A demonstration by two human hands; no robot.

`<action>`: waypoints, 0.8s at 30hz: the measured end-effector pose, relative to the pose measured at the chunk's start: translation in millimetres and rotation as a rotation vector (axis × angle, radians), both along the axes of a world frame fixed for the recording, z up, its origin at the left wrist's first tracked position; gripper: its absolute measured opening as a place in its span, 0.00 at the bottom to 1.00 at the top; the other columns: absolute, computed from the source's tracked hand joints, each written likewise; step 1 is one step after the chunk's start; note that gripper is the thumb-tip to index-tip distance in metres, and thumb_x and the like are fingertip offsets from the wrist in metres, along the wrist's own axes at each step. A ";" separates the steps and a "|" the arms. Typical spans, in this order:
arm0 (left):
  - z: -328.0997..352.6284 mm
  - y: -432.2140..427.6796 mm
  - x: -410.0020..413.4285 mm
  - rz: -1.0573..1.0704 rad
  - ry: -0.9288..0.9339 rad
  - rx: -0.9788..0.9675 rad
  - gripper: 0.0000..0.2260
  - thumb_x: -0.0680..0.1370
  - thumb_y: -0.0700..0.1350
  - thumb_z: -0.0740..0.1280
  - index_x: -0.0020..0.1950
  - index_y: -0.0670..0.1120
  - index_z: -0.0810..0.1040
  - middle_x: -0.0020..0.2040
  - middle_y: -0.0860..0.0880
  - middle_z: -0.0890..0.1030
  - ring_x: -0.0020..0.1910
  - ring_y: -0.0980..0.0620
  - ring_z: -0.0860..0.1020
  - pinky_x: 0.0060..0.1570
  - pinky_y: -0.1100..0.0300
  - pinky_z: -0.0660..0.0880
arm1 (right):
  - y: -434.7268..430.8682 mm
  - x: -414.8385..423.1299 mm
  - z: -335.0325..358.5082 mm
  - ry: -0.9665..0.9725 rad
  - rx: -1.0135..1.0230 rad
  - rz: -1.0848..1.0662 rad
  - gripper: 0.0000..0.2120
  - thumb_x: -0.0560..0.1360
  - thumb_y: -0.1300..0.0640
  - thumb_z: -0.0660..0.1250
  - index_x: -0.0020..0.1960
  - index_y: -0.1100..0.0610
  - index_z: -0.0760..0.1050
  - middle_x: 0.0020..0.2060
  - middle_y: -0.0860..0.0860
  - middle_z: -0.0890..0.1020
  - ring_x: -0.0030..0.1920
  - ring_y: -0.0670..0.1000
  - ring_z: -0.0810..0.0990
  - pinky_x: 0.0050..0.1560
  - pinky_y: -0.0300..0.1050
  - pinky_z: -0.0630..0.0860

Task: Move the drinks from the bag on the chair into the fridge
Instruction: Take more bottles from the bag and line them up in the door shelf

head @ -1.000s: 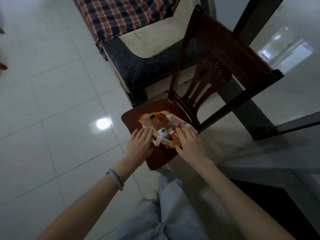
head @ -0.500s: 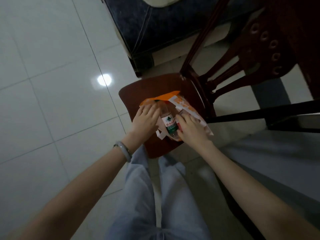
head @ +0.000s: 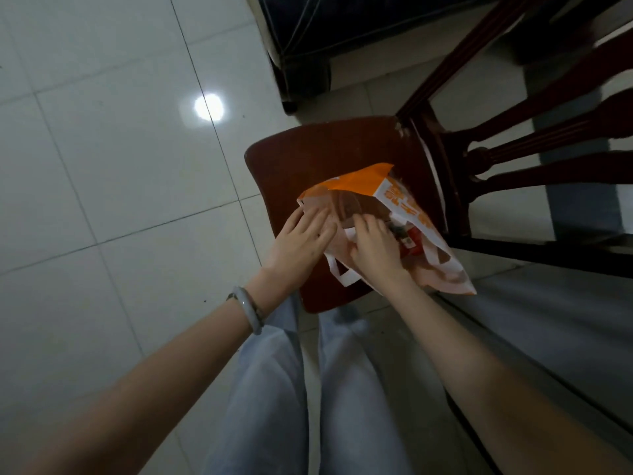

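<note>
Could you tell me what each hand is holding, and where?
Left hand lies flat on the bag; right hand curls into the bag's mouth, its hold hidden.

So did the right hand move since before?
Yes. The right hand has slid left, from the right edge of the chair seat toward its middle, and its fingers now dig into the bag.

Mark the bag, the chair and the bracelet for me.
bag (head: pixel 356 186): head view, orange top flap.
chair (head: pixel 308 159): head view, bare part of the seat.
bracelet (head: pixel 249 310): head view, band on the left wrist.
</note>
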State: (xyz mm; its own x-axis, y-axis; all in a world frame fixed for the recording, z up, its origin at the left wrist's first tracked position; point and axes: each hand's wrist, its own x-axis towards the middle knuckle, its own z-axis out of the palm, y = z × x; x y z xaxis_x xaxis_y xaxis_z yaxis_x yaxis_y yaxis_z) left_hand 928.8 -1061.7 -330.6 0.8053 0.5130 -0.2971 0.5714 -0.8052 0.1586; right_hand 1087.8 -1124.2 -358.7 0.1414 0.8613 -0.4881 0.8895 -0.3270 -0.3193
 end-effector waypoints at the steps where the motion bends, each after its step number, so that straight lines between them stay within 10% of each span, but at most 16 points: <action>1: -4.2 -1.7 -2.2 -0.009 0.004 -0.006 0.25 0.65 0.38 0.74 0.61 0.44 0.77 0.65 0.40 0.75 0.66 0.40 0.72 0.68 0.45 0.63 | 4.4 -2.2 -8.0 -0.015 -0.027 -0.049 0.19 0.74 0.56 0.65 0.62 0.63 0.69 0.58 0.61 0.75 0.59 0.61 0.74 0.56 0.54 0.72; 15: -28.7 -12.3 -16.8 -0.105 -0.427 0.051 0.04 0.75 0.41 0.67 0.45 0.47 0.82 0.49 0.50 0.83 0.57 0.45 0.77 0.67 0.45 0.64 | 35.8 -0.3 -68.2 -0.004 -0.213 -0.367 0.37 0.68 0.45 0.70 0.68 0.61 0.58 0.62 0.63 0.70 0.60 0.64 0.72 0.53 0.61 0.75; 24: -4.4 -16.7 -7.1 -0.243 -0.480 0.064 0.05 0.76 0.39 0.67 0.48 0.46 0.82 0.48 0.49 0.83 0.56 0.47 0.78 0.68 0.46 0.64 | 20.6 22.8 -21.0 0.185 -0.245 -0.394 0.17 0.66 0.53 0.74 0.45 0.57 0.69 0.40 0.51 0.77 0.41 0.50 0.77 0.36 0.40 0.72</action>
